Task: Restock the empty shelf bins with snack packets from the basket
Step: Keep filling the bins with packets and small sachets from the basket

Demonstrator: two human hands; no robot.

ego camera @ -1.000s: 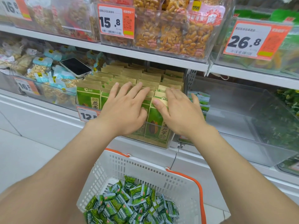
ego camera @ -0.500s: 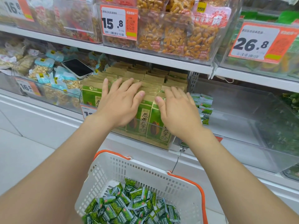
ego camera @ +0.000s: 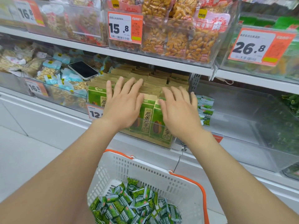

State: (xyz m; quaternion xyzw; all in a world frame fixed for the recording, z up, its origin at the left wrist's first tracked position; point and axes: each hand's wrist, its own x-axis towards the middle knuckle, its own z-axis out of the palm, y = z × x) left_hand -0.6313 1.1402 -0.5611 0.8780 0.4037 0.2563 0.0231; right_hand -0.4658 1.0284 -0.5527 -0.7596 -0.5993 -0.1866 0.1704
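Left hand, right hand flat, fingers straight (spread), forearms extended.

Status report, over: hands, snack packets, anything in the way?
Both open: left hand, right hand, flat on sunflower seed bags. In basket: green snack packets; few in clear bin. Bin mouth unobstructed.

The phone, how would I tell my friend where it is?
Look under the white shelf holding the 15.8 price tag. Left of the green sunflower-seed packs, the phone lies on pale blue snack bags. It alone is flat, black and shiny.
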